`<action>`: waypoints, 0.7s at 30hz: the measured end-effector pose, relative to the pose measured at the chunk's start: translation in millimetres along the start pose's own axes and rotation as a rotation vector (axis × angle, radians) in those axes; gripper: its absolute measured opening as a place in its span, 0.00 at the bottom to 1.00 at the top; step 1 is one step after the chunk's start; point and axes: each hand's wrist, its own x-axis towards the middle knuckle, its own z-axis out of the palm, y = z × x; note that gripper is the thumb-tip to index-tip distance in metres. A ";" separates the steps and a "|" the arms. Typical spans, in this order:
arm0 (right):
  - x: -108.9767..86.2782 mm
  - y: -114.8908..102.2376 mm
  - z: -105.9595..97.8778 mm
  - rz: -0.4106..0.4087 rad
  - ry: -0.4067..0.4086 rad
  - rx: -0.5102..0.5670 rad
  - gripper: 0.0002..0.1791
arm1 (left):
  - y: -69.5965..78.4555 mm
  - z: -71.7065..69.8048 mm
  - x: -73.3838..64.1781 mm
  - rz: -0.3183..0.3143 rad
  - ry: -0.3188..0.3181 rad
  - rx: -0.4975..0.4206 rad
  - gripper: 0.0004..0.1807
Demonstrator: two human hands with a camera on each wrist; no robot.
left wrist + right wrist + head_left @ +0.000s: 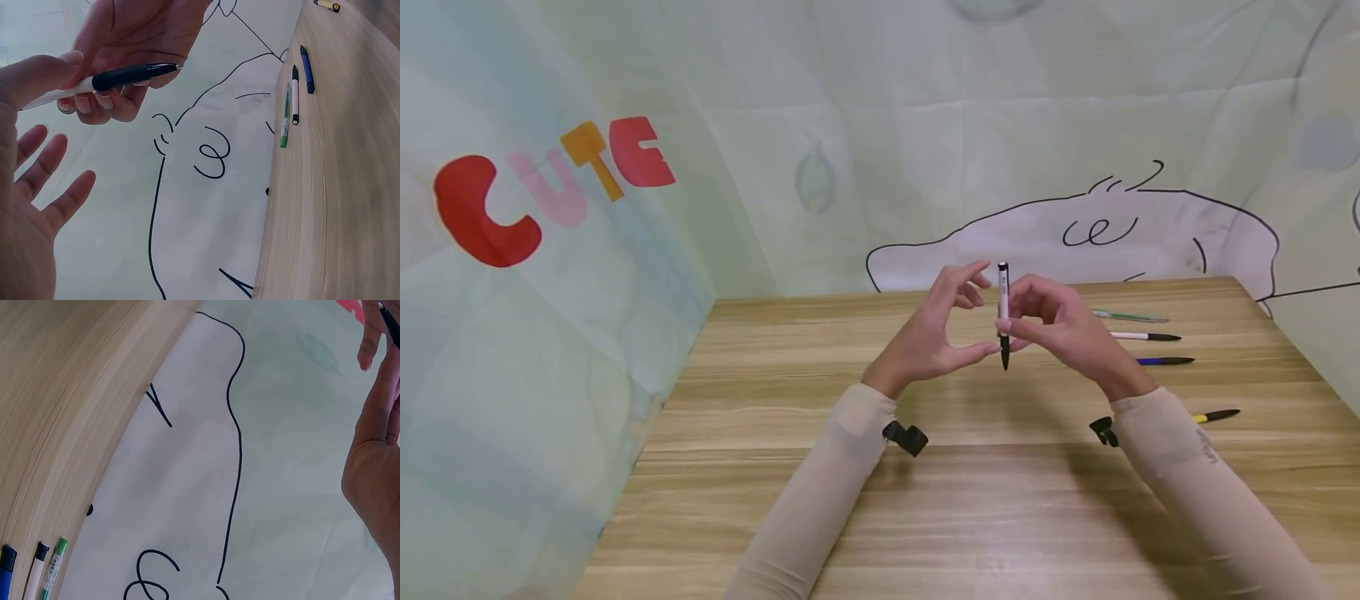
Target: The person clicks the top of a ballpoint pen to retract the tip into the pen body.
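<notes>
A white pen [1003, 292] with a black grip and tip stands upright in the air above the table, point down. My right hand [1060, 325] pinches it between thumb and fingers around the lower barrel. My left hand [928, 333] is just left of the pen, its fingers spread in a loose curve. The left thumb tip lies close against the pen near the grip; whether it touches is unclear. In the left wrist view the black grip [134, 75] points right. In the right wrist view only the pen's dark tip [390, 324] shows, at the edge.
On the wooden table [850, 483], right of the hands, lie a green pen [1131, 317], a white pen with a black end [1150, 337], a blue pen [1168, 361] and a yellow pen [1219, 416]. A printed cloth [820, 108] hangs behind and at the left.
</notes>
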 end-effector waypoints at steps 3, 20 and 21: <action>0.8 -0.1 1.4 -0.002 -0.001 0.012 0.11 | -0.7 1.9 0.8 -0.014 -0.002 -0.003 0.59; 5.3 -1.7 12.4 0.000 0.004 0.055 0.10 | -2.8 7.2 3.6 0.000 -0.012 0.004 0.59; 5.5 -1.5 12.9 0.001 0.008 0.055 0.10 | -3.1 7.2 3.9 0.004 -0.010 0.007 0.59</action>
